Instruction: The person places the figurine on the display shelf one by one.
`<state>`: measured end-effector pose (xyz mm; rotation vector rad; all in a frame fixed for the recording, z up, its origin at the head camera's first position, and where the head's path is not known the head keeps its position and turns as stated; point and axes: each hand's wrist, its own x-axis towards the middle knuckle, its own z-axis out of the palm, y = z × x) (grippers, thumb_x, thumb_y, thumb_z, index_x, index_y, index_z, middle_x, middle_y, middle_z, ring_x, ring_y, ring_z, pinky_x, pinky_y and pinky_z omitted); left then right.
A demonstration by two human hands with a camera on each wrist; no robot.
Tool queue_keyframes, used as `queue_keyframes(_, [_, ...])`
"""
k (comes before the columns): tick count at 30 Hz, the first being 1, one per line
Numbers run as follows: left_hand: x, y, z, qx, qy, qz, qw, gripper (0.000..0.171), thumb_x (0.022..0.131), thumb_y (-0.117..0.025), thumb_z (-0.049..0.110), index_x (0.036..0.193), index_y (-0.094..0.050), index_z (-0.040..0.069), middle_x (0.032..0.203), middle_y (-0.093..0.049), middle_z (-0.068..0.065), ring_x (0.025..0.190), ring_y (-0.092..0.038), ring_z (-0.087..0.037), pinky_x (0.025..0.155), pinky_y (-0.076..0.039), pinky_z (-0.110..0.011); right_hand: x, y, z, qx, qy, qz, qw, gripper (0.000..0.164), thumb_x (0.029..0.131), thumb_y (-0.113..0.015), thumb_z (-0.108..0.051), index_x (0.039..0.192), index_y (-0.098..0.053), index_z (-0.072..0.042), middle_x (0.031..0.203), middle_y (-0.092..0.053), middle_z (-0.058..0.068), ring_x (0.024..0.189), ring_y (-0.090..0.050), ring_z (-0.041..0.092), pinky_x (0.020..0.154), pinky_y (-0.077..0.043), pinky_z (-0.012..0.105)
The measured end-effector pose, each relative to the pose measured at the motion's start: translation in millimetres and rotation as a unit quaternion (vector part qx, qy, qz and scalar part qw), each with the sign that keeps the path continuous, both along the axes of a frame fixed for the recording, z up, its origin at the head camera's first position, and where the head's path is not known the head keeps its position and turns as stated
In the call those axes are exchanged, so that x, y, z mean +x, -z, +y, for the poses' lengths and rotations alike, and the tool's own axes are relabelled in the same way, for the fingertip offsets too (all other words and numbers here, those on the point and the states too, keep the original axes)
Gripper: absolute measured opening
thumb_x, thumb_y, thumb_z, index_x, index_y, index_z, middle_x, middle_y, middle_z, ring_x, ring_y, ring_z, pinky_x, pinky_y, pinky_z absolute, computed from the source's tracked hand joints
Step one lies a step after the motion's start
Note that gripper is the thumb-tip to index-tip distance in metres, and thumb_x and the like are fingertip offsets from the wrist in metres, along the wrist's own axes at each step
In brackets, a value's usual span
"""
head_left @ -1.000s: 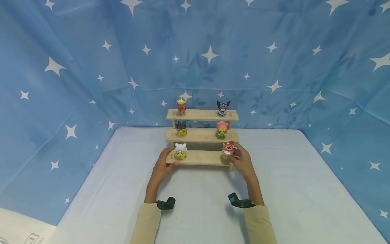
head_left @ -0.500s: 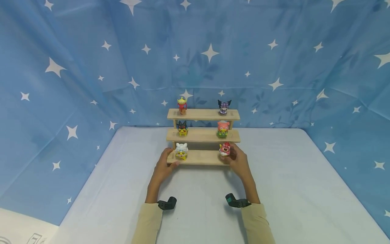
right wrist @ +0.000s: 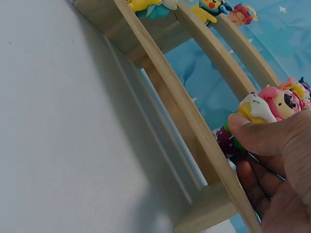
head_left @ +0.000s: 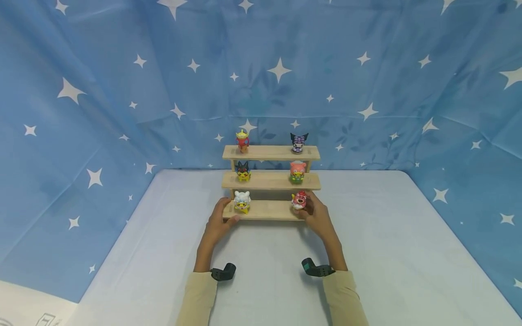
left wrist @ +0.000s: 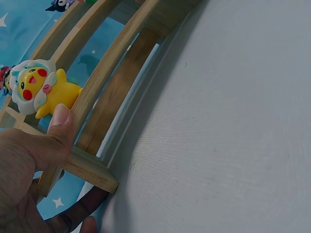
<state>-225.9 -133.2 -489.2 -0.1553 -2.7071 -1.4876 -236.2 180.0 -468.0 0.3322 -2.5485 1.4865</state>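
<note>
A three-tier wooden display shelf [head_left: 269,210] stands on the table. My left hand [head_left: 217,224] grips the left end of its lowest tier. In the left wrist view the thumb lies at the front edge, beside a yellow figurine in a white hood [left wrist: 53,90], and the fingers reach round the end. At the right end of that tier my right hand [head_left: 319,218] pinches a pink bear figurine [head_left: 299,200] with a red top. The right wrist view shows the thumb on this figurine [right wrist: 260,109], its base close over the board.
Middle tier: a dark-eared yellow figurine [head_left: 243,172] and a pink-hooded one [head_left: 297,172]. Top tier: a red figurine with a yellow top [head_left: 242,141] and a black-and-purple one [head_left: 299,143]. A blue starry curtain [head_left: 261,68] hangs behind the white table [head_left: 269,271].
My right hand has moved slightly left with the bear figurine, further in over the lowest tier. The left hand keeps its grip on the shelf's end.
</note>
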Motion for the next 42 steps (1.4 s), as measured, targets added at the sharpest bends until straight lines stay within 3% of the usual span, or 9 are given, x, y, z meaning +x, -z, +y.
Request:
queue_keyframes(5, [0.0, -0.2, 0.3, 0.002, -0.002, -0.003, 1.0000, 0.067, 0.090, -0.070, 0.019, 0.147, -0.035, 0.010, 0.158, -0.029, -0.017, 0.148, -0.023, -0.038, 0.118, -0.021, -0.057, 0.3, 1.4, 0.5, -0.001, 0.003, -0.006, 1.000, 0.059, 0.082, -0.071, 0.007, 0.134, -0.044, 0.004, 0.131, -0.059, 0.028, 0.124, -0.057, 0.040, 0.102, -0.047, 0.048])
queue_keyframes(10, [0.2, -1.2, 0.7, 0.004, -0.004, -0.007, 1.0000, 0.068, 0.089, -0.071, 0.019, 0.146, -0.036, 0.011, 0.158, -0.029, -0.016, 0.148, -0.023, -0.038, 0.118, -0.021, -0.057, 0.8, 2.6, -1.3, 0.014, 0.023, -0.021, 0.999, 0.062, 0.081, -0.078, -0.003, 0.134, -0.046, 0.003, 0.121, -0.064, 0.026, 0.110, -0.064, 0.036, 0.092, -0.053, 0.043])
queue_keyframes(15, [-0.1, -0.3, 0.5, -0.002, 0.000, 0.000, 1.0000, 0.068, 0.089, -0.071, 0.021, 0.146, -0.036, 0.009, 0.157, -0.030, -0.017, 0.147, -0.025, -0.039, 0.117, -0.023, -0.058, 0.1, 4.4, -2.4, 0.046, 0.039, -0.004, 0.998, 0.057, 0.080, -0.080, -0.007, 0.129, -0.052, 0.004, 0.113, -0.066, 0.024, 0.100, -0.066, 0.032, 0.086, -0.056, 0.040])
queue_keyframes(26, [-1.4, 1.8, -1.0, 0.002, 0.000, -0.005, 1.0000, 0.070, 0.089, -0.071, 0.020, 0.148, -0.034, 0.010, 0.158, -0.029, -0.017, 0.148, -0.024, -0.039, 0.118, -0.021, -0.056, -0.9, 6.7, -4.2, 0.052, 0.034, 0.008, 0.998, 0.048, 0.080, -0.079, -0.006, 0.121, -0.056, 0.001, 0.111, -0.068, 0.022, 0.101, -0.067, 0.032, 0.086, -0.056, 0.042])
queue_keyframes(42, [-0.2, 1.2, -0.7, 0.002, 0.003, 0.002, 1.0000, 0.069, 0.089, -0.071, 0.021, 0.147, -0.035, 0.009, 0.158, -0.029, -0.019, 0.147, -0.025, -0.041, 0.117, -0.022, -0.058, -0.9, 6.8, -4.2, 0.063, 0.044, -0.001, 0.997, 0.047, 0.081, -0.080, -0.011, 0.120, -0.057, -0.001, 0.108, -0.069, 0.020, 0.096, -0.066, 0.030, 0.083, -0.054, 0.042])
